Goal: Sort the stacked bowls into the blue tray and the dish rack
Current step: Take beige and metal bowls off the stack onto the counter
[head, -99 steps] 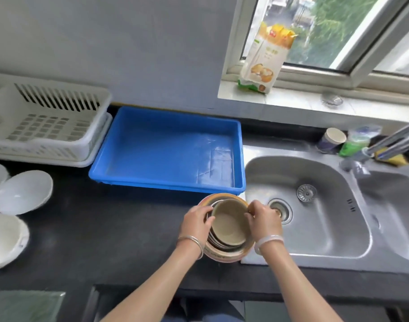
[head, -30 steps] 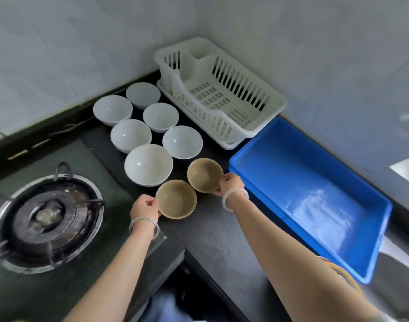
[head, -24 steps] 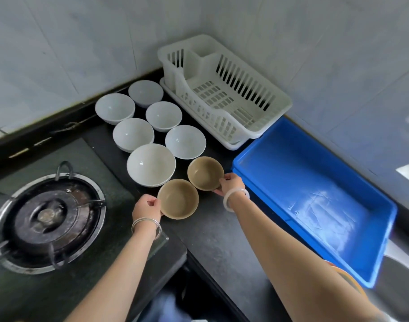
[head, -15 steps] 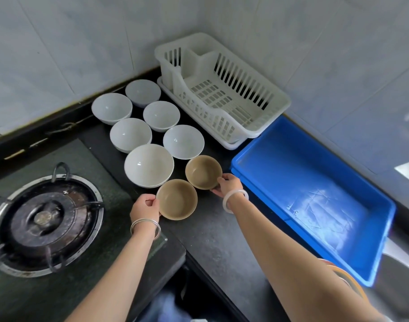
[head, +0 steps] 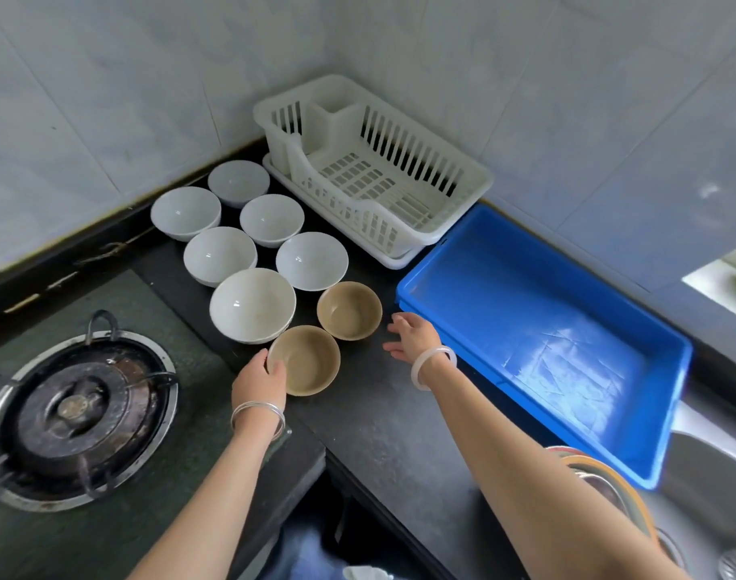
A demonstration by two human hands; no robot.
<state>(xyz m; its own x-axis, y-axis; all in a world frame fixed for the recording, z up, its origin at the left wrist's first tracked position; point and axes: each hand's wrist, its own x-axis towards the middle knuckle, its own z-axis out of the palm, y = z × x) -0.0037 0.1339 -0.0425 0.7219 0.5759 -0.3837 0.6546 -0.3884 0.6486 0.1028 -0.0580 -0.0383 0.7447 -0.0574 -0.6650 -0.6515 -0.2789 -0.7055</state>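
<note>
Two tan bowls stand on the black counter. My left hand [head: 259, 380] grips the rim of the near tan bowl [head: 309, 362]. The far tan bowl [head: 349, 309] stands free, and my right hand [head: 412, 337] hovers open just to its right, fingers spread. Several white bowls [head: 253, 305] stand in rows behind them. The white dish rack [head: 378, 177] sits in the corner with nothing in it. To its right lies the blue tray [head: 537, 328], holding nothing. The remaining stack of bowls [head: 600, 479] peeks out behind my right forearm at the lower right.
A gas burner [head: 73, 412] sits at the left on the dark stovetop. The steel sink [head: 713, 475] edge shows at the far right. Tiled walls close in the corner behind the rack and tray.
My right hand has let go of the far tan bowl and drawn back to the right, now open. My left hand still holds the near tan bowl's rim.
</note>
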